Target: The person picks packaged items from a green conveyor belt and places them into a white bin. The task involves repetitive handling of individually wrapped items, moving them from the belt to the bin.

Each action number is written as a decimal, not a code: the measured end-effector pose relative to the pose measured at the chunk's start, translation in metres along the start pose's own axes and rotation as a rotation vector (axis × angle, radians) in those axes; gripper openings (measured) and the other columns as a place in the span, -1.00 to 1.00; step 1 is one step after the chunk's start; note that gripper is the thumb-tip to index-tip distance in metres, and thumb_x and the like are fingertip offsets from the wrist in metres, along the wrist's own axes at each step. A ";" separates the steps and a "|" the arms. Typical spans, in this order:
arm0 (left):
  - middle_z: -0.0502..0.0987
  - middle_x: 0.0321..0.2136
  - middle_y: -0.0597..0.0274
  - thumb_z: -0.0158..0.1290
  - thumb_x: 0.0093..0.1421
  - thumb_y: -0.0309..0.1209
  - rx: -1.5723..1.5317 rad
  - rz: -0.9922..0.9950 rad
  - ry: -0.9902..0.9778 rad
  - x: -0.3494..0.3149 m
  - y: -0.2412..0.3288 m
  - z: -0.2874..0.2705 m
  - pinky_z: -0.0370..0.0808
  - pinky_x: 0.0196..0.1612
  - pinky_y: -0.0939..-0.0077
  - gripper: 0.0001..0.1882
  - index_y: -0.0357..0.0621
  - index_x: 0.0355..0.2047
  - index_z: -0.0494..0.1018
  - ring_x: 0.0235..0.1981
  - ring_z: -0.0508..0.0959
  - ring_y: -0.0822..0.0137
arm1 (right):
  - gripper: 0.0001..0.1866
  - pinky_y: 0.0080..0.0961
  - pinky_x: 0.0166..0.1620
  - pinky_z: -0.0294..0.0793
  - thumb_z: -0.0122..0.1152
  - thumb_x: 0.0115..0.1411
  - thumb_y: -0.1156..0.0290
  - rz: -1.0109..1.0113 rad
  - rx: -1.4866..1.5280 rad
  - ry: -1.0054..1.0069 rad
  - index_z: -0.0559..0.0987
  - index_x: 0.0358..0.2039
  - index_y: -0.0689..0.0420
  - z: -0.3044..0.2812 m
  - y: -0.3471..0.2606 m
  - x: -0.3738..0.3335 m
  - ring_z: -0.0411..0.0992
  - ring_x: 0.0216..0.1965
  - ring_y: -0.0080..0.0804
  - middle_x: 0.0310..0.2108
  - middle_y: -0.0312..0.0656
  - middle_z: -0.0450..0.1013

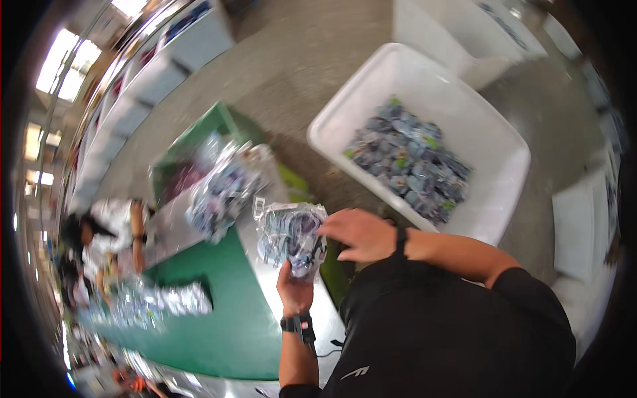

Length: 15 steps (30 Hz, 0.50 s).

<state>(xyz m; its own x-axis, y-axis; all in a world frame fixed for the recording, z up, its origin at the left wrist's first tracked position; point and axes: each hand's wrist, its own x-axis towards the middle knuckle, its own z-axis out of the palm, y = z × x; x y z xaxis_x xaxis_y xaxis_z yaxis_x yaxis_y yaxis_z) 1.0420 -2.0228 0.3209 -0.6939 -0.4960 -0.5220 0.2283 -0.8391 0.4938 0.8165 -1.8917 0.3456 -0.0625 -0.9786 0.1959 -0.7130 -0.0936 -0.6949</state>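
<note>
My left hand (294, 292) is closed on the lower edge of a clear plastic bag (292, 235) filled with bluish-grey and purple items, whose kind I cannot make out. A white barcode label shows at the bag's upper left corner. My right hand (361, 235) is at the bag's right side with its fingers stretched out. Its fingertips reach the bag's edge; whether they press on it I cannot tell. Just beyond, a pile of similar clear bags (229, 186) lies at the end of the table.
A large white tub (511, 166) at the right holds many similar bags. A green crate (162, 169) stands beyond the table. More packs (159, 302) lie on the green tabletop (232, 331), where a person (109, 229) works at the left. White bins (584, 225) line the right.
</note>
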 end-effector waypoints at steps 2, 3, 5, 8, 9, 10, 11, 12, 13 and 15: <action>0.44 0.17 0.13 -0.07 0.34 -0.22 -0.015 -0.081 -0.101 0.005 -0.028 0.035 0.29 0.29 0.06 -0.48 -0.15 0.26 0.26 0.20 0.42 0.13 | -0.10 -0.07 0.27 0.20 0.50 -0.13 0.24 -0.075 -0.150 0.072 0.31 0.26 0.04 -0.004 -0.003 -0.021 0.23 0.24 -0.06 0.13 -0.08 0.32; 0.44 0.16 0.14 -0.08 0.35 -0.20 0.029 -0.135 -0.050 0.009 -0.041 0.050 0.30 0.27 0.08 -0.48 -0.15 0.25 0.27 0.18 0.44 0.14 | -0.08 -0.07 0.28 0.18 0.51 -0.15 0.23 -0.001 -0.172 0.043 0.30 0.27 0.03 -0.008 0.000 -0.035 0.21 0.25 -0.09 0.13 -0.09 0.31; 0.46 0.14 0.15 -0.10 0.37 -0.15 0.077 -0.231 -0.041 0.015 -0.062 0.072 0.33 0.24 0.11 -0.48 -0.14 0.24 0.28 0.15 0.46 0.15 | -0.03 -0.06 0.29 0.14 0.53 -0.17 0.20 0.085 -0.235 0.026 0.28 0.29 0.02 -0.011 0.008 -0.054 0.18 0.27 -0.14 0.13 -0.11 0.29; 0.49 0.09 0.18 -0.12 0.39 -0.09 0.235 -0.377 -0.036 0.025 -0.096 0.093 0.36 0.19 0.17 -0.50 -0.11 0.21 0.31 0.10 0.50 0.19 | -0.03 -0.05 0.27 0.13 0.50 -0.16 0.26 0.171 -0.122 0.076 0.27 0.30 0.05 -0.017 0.027 -0.095 0.21 0.24 -0.13 0.11 -0.11 0.30; 0.50 0.08 0.20 -0.13 0.40 -0.07 0.287 -0.433 -0.042 0.028 -0.108 0.097 0.37 0.17 0.19 -0.50 -0.11 0.20 0.32 0.08 0.51 0.20 | -0.16 -0.10 0.15 0.27 0.44 -0.13 0.31 0.164 -0.126 0.130 0.34 0.22 0.10 -0.020 0.035 -0.108 0.34 0.11 -0.07 0.00 -0.07 0.38; 0.52 0.06 0.21 -0.14 0.41 -0.06 0.341 -0.482 -0.042 0.031 -0.119 0.101 0.38 0.16 0.21 -0.51 -0.10 0.19 0.33 0.07 0.52 0.21 | -0.22 -0.11 0.10 0.32 0.42 -0.13 0.32 0.218 -0.094 0.129 0.37 0.17 0.12 -0.022 0.043 -0.120 0.38 0.05 -0.05 -0.05 -0.06 0.41; 0.53 0.04 0.22 -0.16 0.42 -0.05 0.383 -0.517 -0.055 0.034 -0.130 0.104 0.39 0.14 0.21 -0.52 -0.09 0.17 0.34 0.06 0.52 0.26 | -0.28 -0.13 0.05 0.37 0.40 -0.13 0.33 0.277 -0.057 0.127 0.41 0.12 0.13 -0.024 0.052 -0.131 0.41 -0.01 -0.02 -0.10 -0.04 0.43; 0.54 0.03 0.22 -0.14 0.41 -0.05 0.430 -0.540 -0.084 0.037 -0.139 0.105 0.40 0.14 0.20 -0.52 -0.09 0.16 0.34 0.06 0.52 0.25 | -0.34 -0.14 0.00 0.41 0.38 -0.12 0.33 0.351 -0.016 0.112 0.44 0.06 0.15 -0.027 0.060 -0.144 0.45 -0.07 0.01 -0.15 -0.03 0.46; 0.54 0.02 0.21 -0.11 0.40 -0.06 0.478 -0.566 -0.102 0.039 -0.147 0.106 0.41 0.14 0.20 -0.53 -0.09 0.16 0.34 0.06 0.52 0.24 | -0.43 -0.16 -0.12 0.47 0.33 -0.20 0.40 0.356 0.001 0.241 0.48 -0.08 0.18 -0.030 0.068 -0.158 0.48 -0.16 0.04 -0.24 0.00 0.48; 0.55 0.00 0.14 -0.03 0.39 -0.13 0.536 -0.614 -0.038 0.044 -0.159 0.106 0.44 0.13 0.20 -0.54 -0.14 0.16 0.33 0.03 0.54 0.22 | -0.44 -0.15 -0.10 0.47 0.33 -0.21 0.40 0.482 0.041 0.202 0.49 -0.09 0.18 -0.038 0.089 -0.188 0.48 -0.14 0.02 -0.23 -0.02 0.48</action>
<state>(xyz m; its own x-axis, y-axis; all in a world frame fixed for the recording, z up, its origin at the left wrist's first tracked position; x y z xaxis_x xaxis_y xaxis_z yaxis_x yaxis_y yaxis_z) 0.9027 -1.8873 0.2930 -0.6141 0.0336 -0.7885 -0.5514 -0.7331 0.3982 0.7386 -1.7086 0.2735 -0.5129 -0.8580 -0.0260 -0.5422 0.3473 -0.7651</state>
